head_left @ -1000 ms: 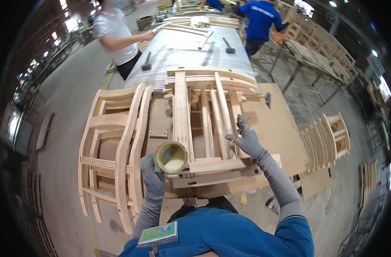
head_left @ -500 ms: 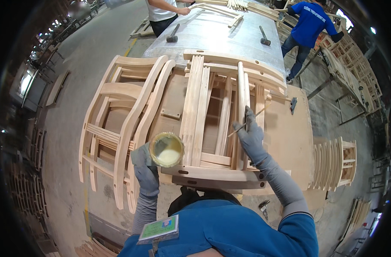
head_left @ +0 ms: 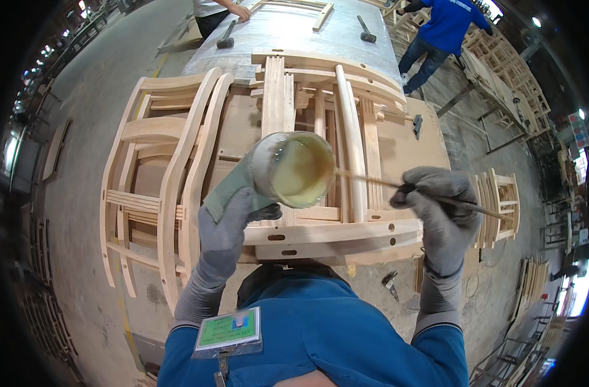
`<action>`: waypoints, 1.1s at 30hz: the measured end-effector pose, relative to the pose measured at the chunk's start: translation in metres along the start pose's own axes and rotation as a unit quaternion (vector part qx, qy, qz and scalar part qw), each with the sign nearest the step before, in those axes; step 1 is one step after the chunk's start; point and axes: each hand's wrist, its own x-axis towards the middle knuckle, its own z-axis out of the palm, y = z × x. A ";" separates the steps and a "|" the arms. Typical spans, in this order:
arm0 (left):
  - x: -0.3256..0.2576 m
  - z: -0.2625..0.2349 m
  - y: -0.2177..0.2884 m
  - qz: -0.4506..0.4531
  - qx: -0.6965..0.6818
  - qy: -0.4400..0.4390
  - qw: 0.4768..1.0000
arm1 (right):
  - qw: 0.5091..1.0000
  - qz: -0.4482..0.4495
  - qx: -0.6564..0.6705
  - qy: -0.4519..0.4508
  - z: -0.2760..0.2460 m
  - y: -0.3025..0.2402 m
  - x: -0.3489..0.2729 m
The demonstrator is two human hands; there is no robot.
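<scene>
Held up in front of me is a round cup (head_left: 263, 169) of pale yellow liquid, its mouth tilted to the right. My left hand (head_left: 222, 232), in a grey glove, grips it together with a grey-green wrap or sheet (head_left: 232, 188) against its side. A thin stick (head_left: 378, 181) is pinched in my gloved right hand (head_left: 441, 209); its far end reaches the cup's rim. Below both hands lies a stack of light wooden chair frames (head_left: 333, 233), with oval and round holes in the nearest rail. The cup hides part of the stack.
Curved wooden chair backs (head_left: 172, 151) lie to the left. Beyond, a plastic-covered table (head_left: 288, 32) carries two mallets (head_left: 366, 30). A person in blue (head_left: 446, 26) stands far right; another person's hand (head_left: 241, 12) shows at the far left. More frames (head_left: 497, 200) stand at right.
The cup has been raised, moved right and tilted. My right hand has left the frame's rails and brought the stick to the cup's rim. The whole view has shifted slightly.
</scene>
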 end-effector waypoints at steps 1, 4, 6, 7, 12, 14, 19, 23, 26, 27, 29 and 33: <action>-0.002 0.001 0.000 0.008 0.021 -0.010 1.000 | 0.999 -0.022 -0.037 -0.022 0.004 0.004 -0.002; -0.005 0.005 -0.012 0.047 0.108 -0.032 0.993 | 0.984 -0.088 -0.143 -0.068 0.014 0.005 -0.003; -0.008 -0.001 -0.026 0.242 0.363 -0.011 0.900 | 0.946 -0.191 -0.248 -0.089 0.014 0.013 0.002; -0.010 -0.002 -0.030 0.333 0.476 0.000 0.814 | 0.950 -0.171 -0.251 -0.072 0.013 0.016 -0.002; -0.017 0.024 -0.032 0.125 0.094 0.053 0.986 | 0.996 -0.005 -0.089 0.025 0.013 0.025 -0.039; -0.020 0.028 -0.039 0.158 0.122 0.074 0.977 | 0.994 -0.030 -0.101 0.023 0.017 0.028 -0.059; -0.019 0.032 -0.043 0.164 0.139 0.102 0.971 | 0.984 -0.096 -0.145 -0.026 0.010 0.009 -0.086; -0.023 0.031 -0.040 0.126 0.131 0.047 0.982 | 0.997 -0.021 0.050 0.056 -0.006 0.012 -0.084; -0.027 0.033 -0.043 0.078 0.095 0.032 0.992 | 0.991 0.044 0.080 0.100 -0.007 0.016 -0.085; -0.026 0.036 -0.040 0.066 0.077 0.020 0.995 | 0.988 0.061 0.087 0.108 -0.008 0.018 -0.086; -0.025 0.038 -0.040 0.062 0.107 -0.004 0.992 | 0.984 0.073 0.108 0.119 -0.012 0.017 -0.092; -0.024 0.050 -0.036 0.061 0.145 -0.018 0.987 | 0.971 0.085 0.137 0.175 -0.016 0.018 -0.107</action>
